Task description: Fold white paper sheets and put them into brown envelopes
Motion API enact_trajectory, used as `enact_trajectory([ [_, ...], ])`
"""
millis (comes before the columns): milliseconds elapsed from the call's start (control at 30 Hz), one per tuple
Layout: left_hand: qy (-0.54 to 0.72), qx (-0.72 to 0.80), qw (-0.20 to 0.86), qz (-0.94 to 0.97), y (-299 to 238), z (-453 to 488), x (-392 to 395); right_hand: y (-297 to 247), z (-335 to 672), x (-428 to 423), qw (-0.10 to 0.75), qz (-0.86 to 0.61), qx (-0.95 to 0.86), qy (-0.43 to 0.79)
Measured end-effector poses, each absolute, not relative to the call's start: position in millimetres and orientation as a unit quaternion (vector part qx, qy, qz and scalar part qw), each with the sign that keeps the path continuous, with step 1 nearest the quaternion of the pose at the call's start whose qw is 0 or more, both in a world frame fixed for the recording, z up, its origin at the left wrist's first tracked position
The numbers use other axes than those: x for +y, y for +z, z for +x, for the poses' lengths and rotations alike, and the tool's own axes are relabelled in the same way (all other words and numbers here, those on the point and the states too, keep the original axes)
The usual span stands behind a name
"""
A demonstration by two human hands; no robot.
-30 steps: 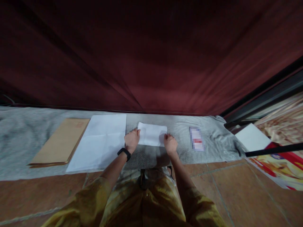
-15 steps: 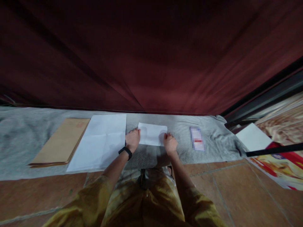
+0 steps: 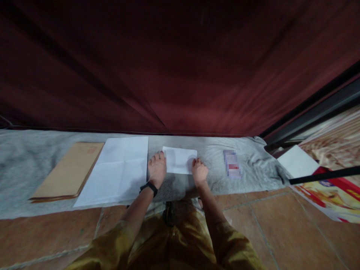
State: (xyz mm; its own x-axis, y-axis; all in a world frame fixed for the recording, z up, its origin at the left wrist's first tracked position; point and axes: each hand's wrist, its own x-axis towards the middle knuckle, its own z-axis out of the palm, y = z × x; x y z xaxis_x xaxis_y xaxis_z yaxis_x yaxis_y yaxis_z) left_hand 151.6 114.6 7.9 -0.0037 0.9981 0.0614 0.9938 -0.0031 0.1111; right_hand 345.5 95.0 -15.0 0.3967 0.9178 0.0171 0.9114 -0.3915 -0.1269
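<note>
A small white sheet of paper lies crosswise on the grey cloth in front of me, apparently folded. At its left edge is my left hand, a dark band on the wrist, its fingers bent and the thumb side against the paper. My right hand has curled fingers closed on the paper's right edge. Just left of my left hand lies a stack of large white sheets with crease lines. Brown envelopes are piled beyond those sheets.
The grey cloth covers a narrow surface along a dark red fabric panel. A blurred-out card or packet lies on the right. Further right are a white sheet, a dark bar and a colourful printed box.
My left hand has turned, its fingers now pointing more forward beside the paper's left edge. My right hand stays at the right edge. The whole view has shifted slightly.
</note>
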Motion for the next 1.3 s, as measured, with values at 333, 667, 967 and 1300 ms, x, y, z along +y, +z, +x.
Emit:
enact_trajectory([
  [333, 0.145, 0.594, 0.036, 0.79, -28, 179, 92, -14, 347, 97, 0.062, -0.83, -0.553, 0.026],
  [667, 0.126, 0.594, 0.031, 0.794, -28, 182, 89, -16, 347, 97, 0.071, -0.828, -0.555, 0.03],
  [967, 0.112, 0.598, 0.038, 0.793, -29, 181, 90, -7, 337, 83, 0.145, -0.823, -0.55, 0.0],
  [1300, 0.079, 0.573, 0.028, 0.815, -40, 173, 93, -34, 270, 75, 0.241, -0.647, -0.718, 0.083],
])
